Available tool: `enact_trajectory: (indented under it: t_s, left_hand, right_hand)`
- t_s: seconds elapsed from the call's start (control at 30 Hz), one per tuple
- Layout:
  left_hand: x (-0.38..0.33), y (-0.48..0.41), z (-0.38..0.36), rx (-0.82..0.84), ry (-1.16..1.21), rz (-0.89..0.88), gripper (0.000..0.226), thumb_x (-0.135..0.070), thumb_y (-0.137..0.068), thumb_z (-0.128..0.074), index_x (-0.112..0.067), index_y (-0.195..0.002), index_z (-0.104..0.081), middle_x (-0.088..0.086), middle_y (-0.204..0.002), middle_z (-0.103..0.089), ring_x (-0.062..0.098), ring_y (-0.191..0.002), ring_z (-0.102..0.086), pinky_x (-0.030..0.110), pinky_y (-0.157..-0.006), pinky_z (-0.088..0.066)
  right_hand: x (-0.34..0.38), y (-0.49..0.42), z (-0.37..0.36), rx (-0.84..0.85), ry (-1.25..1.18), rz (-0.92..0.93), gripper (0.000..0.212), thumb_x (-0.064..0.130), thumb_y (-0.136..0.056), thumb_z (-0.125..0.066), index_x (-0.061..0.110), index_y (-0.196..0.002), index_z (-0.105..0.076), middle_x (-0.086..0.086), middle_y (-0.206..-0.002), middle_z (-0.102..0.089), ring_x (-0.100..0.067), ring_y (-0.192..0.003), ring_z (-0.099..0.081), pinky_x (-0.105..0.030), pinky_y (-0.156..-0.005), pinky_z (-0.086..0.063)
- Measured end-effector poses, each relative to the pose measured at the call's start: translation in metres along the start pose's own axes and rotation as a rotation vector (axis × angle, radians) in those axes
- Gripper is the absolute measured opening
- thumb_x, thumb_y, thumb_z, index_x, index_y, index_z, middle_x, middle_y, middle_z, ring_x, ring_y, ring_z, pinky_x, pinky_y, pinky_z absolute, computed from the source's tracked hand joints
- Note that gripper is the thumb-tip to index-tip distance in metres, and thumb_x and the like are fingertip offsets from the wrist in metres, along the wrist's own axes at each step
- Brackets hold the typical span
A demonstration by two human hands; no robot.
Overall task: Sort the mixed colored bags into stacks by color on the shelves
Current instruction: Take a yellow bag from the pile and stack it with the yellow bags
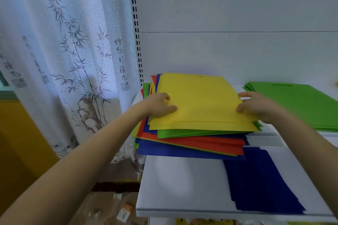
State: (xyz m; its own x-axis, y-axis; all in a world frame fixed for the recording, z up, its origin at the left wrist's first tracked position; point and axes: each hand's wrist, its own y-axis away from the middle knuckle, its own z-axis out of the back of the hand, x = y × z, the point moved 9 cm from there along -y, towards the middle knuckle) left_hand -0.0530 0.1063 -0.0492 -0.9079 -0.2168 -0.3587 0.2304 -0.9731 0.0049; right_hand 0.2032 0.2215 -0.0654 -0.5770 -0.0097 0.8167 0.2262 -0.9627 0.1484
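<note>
A mixed pile of flat bags [192, 140] in yellow, green, red and blue lies on the upper white shelf [263, 139]. A yellow bag [199, 100] with a slot handle is on top. My left hand [159, 106] pinches its left edge, thumb on top. My right hand [256, 106] grips its right edge the same way. To the right on the same shelf is a stack of green bags [300, 104]. A stack of blue bags [259, 181] lies on the lower white shelf [179, 184].
The shelf's slotted white upright [136, 23] and white back panel [237, 5] stand behind. A white curtain with bamboo print [64, 51] hangs at the left. Below it are an orange-brown surface [20, 142] and small items on the floor [122, 212]. Something yellow [201, 222] shows under the lower shelf.
</note>
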Motion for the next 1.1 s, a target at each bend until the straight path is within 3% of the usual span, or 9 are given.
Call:
enact_trajectory:
  t_s: [0.2,0.37,0.5,0.57,0.63,0.73,0.8,0.93,1.1]
  left_hand:
    - [-0.002,-0.007,0.004,-0.08,-0.033,0.011,0.061,-0.047,-0.088,-0.052,-0.014,-0.137,-0.036,0.008,-0.138,-0.045,0.025,-0.123,-0.046,0.033,-0.095,-0.039]
    - [0.001,-0.015,0.008,-0.081,-0.113,0.046,0.058,-0.045,-0.092,-0.045,-0.012,-0.138,-0.033,0.009,-0.135,-0.048,0.026,-0.122,-0.047,0.036,-0.098,-0.039]
    - [-0.008,-0.024,0.012,-0.121,-0.235,0.054,0.056,-0.046,-0.092,-0.044,-0.01,-0.134,-0.038,0.01,-0.128,-0.052,0.027,-0.116,-0.049,0.037,-0.09,-0.043]
    - [-0.015,-0.032,0.014,-0.172,-0.257,0.066,0.055,-0.048,-0.092,-0.043,-0.01,-0.132,-0.039,0.011,-0.126,-0.053,0.028,-0.114,-0.05,0.035,-0.083,-0.041]
    - [-0.022,-0.04,0.011,-0.189,-0.197,0.076,0.058,-0.049,-0.091,-0.046,-0.009,-0.131,-0.039,0.011,-0.125,-0.053,0.028,-0.112,-0.051,0.033,-0.077,-0.039]
    - [-0.026,-0.051,0.002,-0.167,-0.031,0.104,0.061,-0.044,-0.087,-0.057,-0.006,-0.13,-0.037,0.012,-0.127,-0.05,0.026,-0.103,-0.05,0.031,-0.075,-0.038]
    - [-0.027,-0.057,-0.001,-0.147,0.12,0.118,0.063,-0.034,-0.084,-0.065,-0.007,-0.133,-0.035,0.012,-0.132,-0.046,0.024,-0.104,-0.047,0.03,-0.078,-0.037]
    - [-0.039,-0.062,0.0,-0.137,0.435,0.12,0.066,-0.01,-0.081,-0.068,-0.011,-0.138,-0.036,0.01,-0.142,-0.036,0.028,-0.129,-0.038,0.033,-0.099,-0.037]
    - [-0.078,-0.043,0.011,-0.296,0.458,0.008,0.06,-0.005,-0.087,-0.056,-0.01,-0.142,-0.033,0.01,-0.147,-0.031,0.025,-0.134,-0.034,0.031,-0.108,-0.03]
  right_hand:
    - [-0.006,0.006,0.004,-0.014,-0.066,-0.02,0.054,0.002,-0.086,-0.059,0.01,-0.137,-0.04,-0.017,-0.14,-0.041,-0.034,-0.122,-0.044,-0.036,-0.093,-0.037]
    - [-0.017,0.013,0.014,0.003,-0.11,-0.001,0.058,-0.012,-0.084,-0.052,0.007,-0.138,-0.039,-0.012,-0.146,-0.037,-0.029,-0.13,-0.039,-0.041,-0.109,-0.034]
    - [-0.035,0.024,0.024,0.023,-0.183,-0.027,0.06,-0.015,-0.084,-0.049,0.01,-0.138,-0.038,-0.012,-0.145,-0.038,-0.031,-0.124,-0.045,-0.04,-0.093,-0.043]
    - [-0.043,0.029,0.026,0.03,-0.203,-0.047,0.061,-0.014,-0.084,-0.049,0.012,-0.139,-0.038,-0.01,-0.145,-0.038,-0.03,-0.119,-0.048,-0.041,-0.092,-0.044]
    - [-0.05,0.032,0.026,0.036,-0.227,-0.073,0.06,-0.011,-0.085,-0.051,0.013,-0.138,-0.039,-0.009,-0.143,-0.04,-0.03,-0.116,-0.051,-0.043,-0.095,-0.044]
    - [-0.057,0.038,0.027,-0.005,-0.256,-0.104,0.05,0.005,-0.089,-0.055,0.015,-0.136,-0.042,-0.012,-0.127,-0.049,-0.024,-0.092,-0.056,-0.037,-0.083,-0.046]
    - [-0.058,0.039,0.032,-0.06,-0.22,-0.077,0.049,0.007,-0.09,-0.054,0.015,-0.136,-0.041,-0.014,-0.13,-0.049,-0.025,-0.095,-0.052,-0.037,-0.085,-0.044]
    - [-0.053,0.045,0.04,-0.089,-0.252,0.019,0.053,-0.006,-0.087,-0.051,0.013,-0.136,-0.041,-0.013,-0.133,-0.048,-0.024,-0.096,-0.052,-0.034,-0.079,-0.043]
    - [-0.049,0.074,0.062,-0.165,-0.204,0.219,0.057,-0.008,-0.085,-0.049,0.02,-0.134,-0.044,0.001,-0.132,-0.048,-0.018,-0.105,-0.054,-0.031,-0.079,-0.045]
